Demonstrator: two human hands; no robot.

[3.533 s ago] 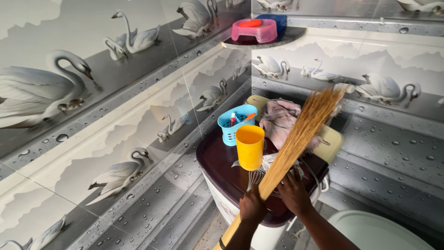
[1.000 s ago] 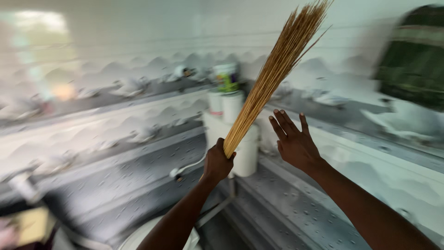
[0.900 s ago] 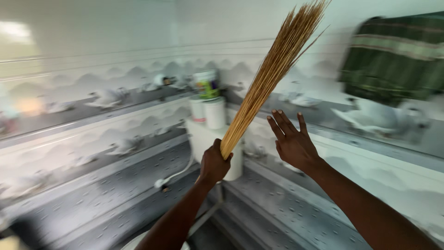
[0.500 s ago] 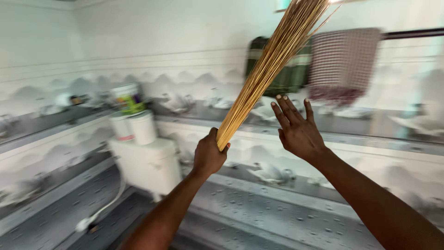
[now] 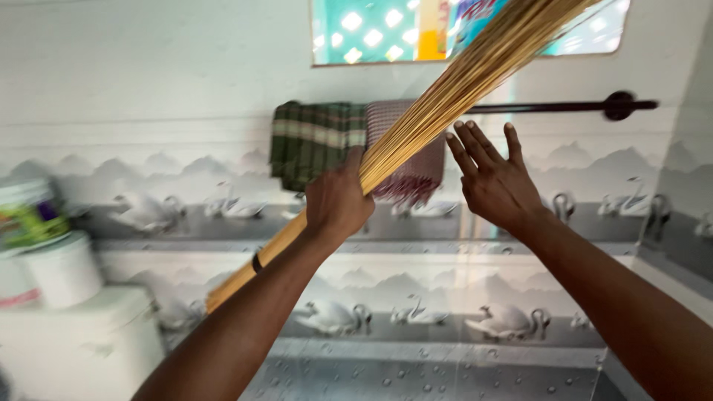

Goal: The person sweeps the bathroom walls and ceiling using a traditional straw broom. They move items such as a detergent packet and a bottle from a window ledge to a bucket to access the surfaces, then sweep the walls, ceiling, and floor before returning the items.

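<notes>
Left hand (image 5: 338, 200) gripped stick broom (image 5: 445, 96) angled up for reach; right hand (image 5: 496, 182) spread, fingers beside the bristles.

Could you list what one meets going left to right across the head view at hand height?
White tubs → green checked towel → left hand gripping the stick broom → right hand, open → rail's dark end knob.
</notes>
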